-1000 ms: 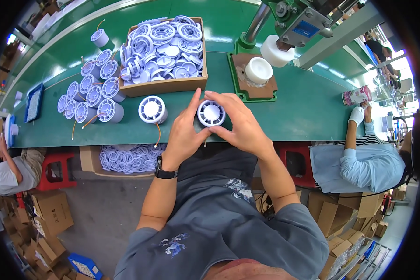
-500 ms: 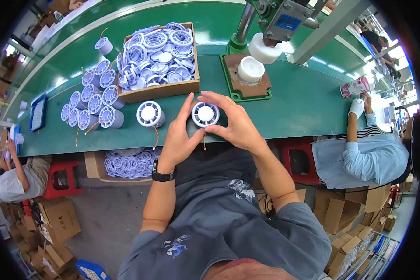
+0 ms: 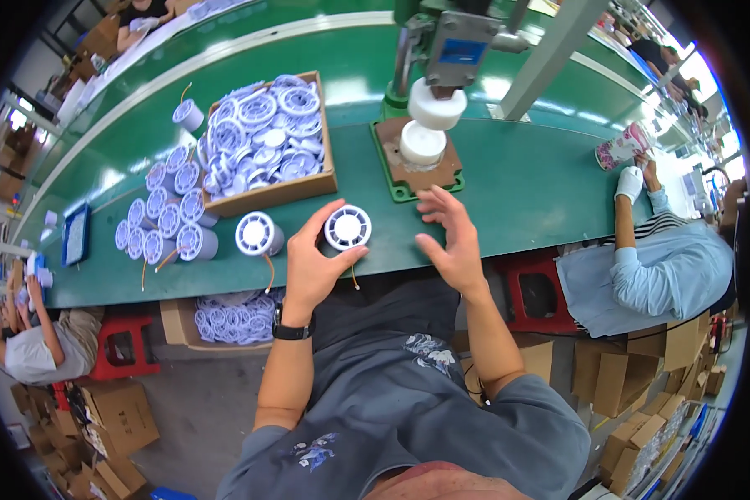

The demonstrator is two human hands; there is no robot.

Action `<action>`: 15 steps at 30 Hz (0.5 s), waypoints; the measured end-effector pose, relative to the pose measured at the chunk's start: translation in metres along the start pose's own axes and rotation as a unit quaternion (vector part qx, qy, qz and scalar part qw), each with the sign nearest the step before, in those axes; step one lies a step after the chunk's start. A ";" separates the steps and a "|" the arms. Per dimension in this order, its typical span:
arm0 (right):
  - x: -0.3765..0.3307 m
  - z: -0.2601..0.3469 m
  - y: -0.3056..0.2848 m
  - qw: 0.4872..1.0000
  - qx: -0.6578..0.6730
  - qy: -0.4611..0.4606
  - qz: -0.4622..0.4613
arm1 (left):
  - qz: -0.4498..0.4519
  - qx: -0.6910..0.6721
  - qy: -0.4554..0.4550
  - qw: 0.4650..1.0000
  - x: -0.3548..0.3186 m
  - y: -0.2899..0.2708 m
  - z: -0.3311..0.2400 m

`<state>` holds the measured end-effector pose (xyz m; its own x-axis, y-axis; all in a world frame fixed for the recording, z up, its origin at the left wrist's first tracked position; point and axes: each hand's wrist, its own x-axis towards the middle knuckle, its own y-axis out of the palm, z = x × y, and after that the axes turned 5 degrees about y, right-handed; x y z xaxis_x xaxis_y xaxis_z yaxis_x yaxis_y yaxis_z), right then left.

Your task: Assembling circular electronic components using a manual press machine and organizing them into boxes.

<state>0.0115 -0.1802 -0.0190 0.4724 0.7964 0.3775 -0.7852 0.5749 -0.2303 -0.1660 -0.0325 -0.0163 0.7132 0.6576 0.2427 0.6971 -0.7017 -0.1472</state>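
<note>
Thumb and fingers of my left hand (image 3: 315, 265) are closed round a white cylindrical housing (image 3: 347, 227) with a spoked round cap. A thin orange wire hangs from its lower side. To its right, my right hand (image 3: 453, 250) holds nothing, its fingers apart and curved, just below the press base. Another capped housing (image 3: 258, 233) stands left of my left hand, its orange wire trailing over the bench edge. The green-based press (image 3: 418, 162) has a white round block (image 3: 437, 105) above a white cup (image 3: 422, 142).
A cardboard box (image 3: 332, 167) heaped with white spoked rings and discs sits behind my left hand. Several similar housings (image 3: 169, 220) cluster at left. A blue tray (image 3: 76, 234) lies farther left. Beneath the bench edge is a box of rings (image 3: 233, 319). A gloved co-worker (image 3: 667, 242) sits at right.
My right hand has come off the housing and moved right, its fingers spreading. My left hand keeps hold of the housing. The whole view has shifted slightly.
</note>
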 end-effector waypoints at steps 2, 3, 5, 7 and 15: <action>-0.009 -0.012 -0.011 0.991 0.060 0.041 -0.111 | -0.004 0.005 0.030 1.000 0.020 0.017 -0.019; -0.013 -0.018 -0.015 0.980 0.091 0.061 -0.165 | -0.015 0.008 0.056 0.998 0.034 0.028 -0.029; -0.019 -0.016 -0.016 0.972 0.128 0.069 -0.185 | -0.022 0.012 0.082 0.996 0.055 0.044 -0.038; -0.011 -0.015 -0.018 0.953 0.203 0.076 -0.213 | -0.021 -0.039 0.060 0.997 0.089 0.057 -0.037; 0.067 0.032 -0.070 0.967 0.086 -0.099 -0.220 | -0.023 -0.159 0.079 0.984 0.126 0.084 -0.022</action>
<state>0.0852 -0.1726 0.0512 0.7035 0.4207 0.5729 -0.5888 0.7963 0.1382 -0.0191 -0.0141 0.0234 0.6430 0.6582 0.3916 0.6527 -0.7384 0.1696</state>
